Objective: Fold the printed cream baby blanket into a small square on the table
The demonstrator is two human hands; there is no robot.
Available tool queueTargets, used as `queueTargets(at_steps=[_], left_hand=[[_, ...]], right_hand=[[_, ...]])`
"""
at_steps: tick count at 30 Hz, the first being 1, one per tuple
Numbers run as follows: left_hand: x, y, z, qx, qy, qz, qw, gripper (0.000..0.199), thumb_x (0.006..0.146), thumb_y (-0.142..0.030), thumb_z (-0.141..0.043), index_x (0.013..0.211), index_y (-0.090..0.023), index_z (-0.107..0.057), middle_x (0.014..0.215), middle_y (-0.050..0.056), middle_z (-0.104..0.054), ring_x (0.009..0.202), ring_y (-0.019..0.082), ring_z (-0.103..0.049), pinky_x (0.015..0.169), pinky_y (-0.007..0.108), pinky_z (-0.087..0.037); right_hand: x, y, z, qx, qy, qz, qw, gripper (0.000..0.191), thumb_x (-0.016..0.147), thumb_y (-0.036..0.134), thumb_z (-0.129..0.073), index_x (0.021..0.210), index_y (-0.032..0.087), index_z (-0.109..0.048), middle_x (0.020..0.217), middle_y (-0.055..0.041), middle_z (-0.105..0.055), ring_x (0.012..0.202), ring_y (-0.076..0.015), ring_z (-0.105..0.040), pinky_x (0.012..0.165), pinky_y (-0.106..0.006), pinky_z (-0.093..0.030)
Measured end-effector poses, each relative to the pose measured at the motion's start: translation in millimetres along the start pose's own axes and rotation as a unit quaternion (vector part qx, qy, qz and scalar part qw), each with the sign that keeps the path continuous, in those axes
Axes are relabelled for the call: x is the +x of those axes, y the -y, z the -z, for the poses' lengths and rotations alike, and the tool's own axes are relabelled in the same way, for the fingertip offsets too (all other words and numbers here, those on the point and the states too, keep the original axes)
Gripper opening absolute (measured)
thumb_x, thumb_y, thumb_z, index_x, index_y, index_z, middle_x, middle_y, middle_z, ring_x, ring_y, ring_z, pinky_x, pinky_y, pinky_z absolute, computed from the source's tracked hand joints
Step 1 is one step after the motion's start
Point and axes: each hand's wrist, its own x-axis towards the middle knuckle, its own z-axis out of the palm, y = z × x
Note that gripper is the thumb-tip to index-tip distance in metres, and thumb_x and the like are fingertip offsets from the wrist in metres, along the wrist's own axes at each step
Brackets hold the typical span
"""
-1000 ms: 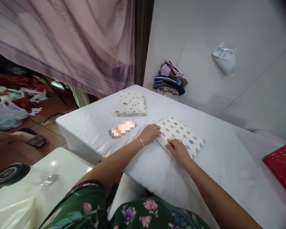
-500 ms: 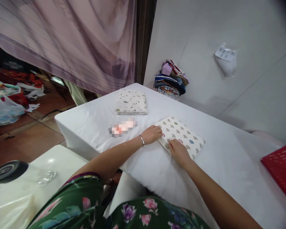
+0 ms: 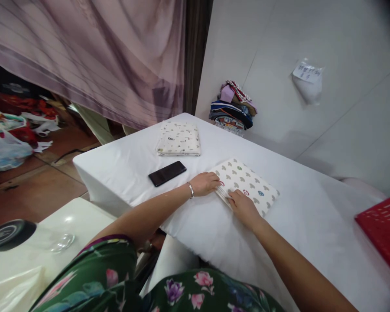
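A folded cloth with grey cap-shaped prints and a few coloured ones lies flat on the white-covered table. At its left corner my left hand, a bracelet on the wrist, holds the near edge with fingers bent over it. My right hand pinches the same layered edge a little nearer to me, thumb and forefinger together. Left of the hands rests a black phone with a dark screen. Behind it sits another folded cloth with small scattered prints.
Folded clothes are stacked by the wall, beyond the table's back edge. A red object lies at the right. On the lower left, a white side table holds a clear jar with a black lid. A curtain hangs behind.
The phone's screen area was bright and pixelated before and is dark now. Both hands stay on the cloth's edge, with barely any shift.
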Motion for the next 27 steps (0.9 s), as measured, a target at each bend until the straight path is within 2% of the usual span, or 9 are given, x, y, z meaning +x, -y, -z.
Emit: queueTargets(at_steps=[4,14,21,27], left_hand=[[3,-2,0.2,0.006,0.005,0.022,1.0,0.024,0.088,-0.025,-0.044,0.105,-0.023,-0.06,0.097,0.007,-0.062,0.095,0.017,-0.051,0.077,0.028,-0.039],[0,0,-1.9,-0.02,-0.026,0.006,0.999,0.025,0.089,-0.023,-0.041,0.104,-0.025,-0.061,0.095,0.005,-0.063,0.093,0.015,-0.052,0.075,0.026,-0.04],[0,1,-1.2,-0.049,-0.004,0.021,0.999,0.027,0.089,-0.023,-0.04,0.107,-0.027,-0.06,0.099,0.006,-0.062,0.096,0.015,-0.051,0.08,0.028,-0.041],[-1,2,-0.8,-0.038,-0.009,0.013,0.999,0.028,0.09,-0.024,-0.039,0.109,-0.025,-0.059,0.099,0.007,-0.062,0.096,0.016,-0.051,0.079,0.028,-0.041]], right_hand=[[0,-3,0,0.028,-0.012,0.007,1.0,0.02,0.088,0.02,-0.036,0.092,0.019,-0.055,0.091,-0.005,-0.055,0.085,-0.0155,-0.052,0.075,-0.025,-0.037],[-3,-3,-2,0.065,-0.033,0.012,0.997,0.018,0.088,0.021,-0.037,0.091,0.019,-0.055,0.089,-0.0042,-0.055,0.083,-0.0152,-0.053,0.074,-0.025,-0.038],[-3,8,-2,-0.007,0.009,-0.031,0.999,0.016,0.086,0.028,-0.042,0.096,0.021,-0.053,0.097,-0.006,-0.055,0.088,-0.0176,-0.053,0.066,-0.025,-0.037],[-2,14,1,-0.066,0.012,-0.029,0.997,0.017,0.087,0.022,-0.04,0.096,0.019,-0.054,0.096,-0.0084,-0.056,0.089,-0.0198,-0.053,0.064,-0.027,-0.036]])
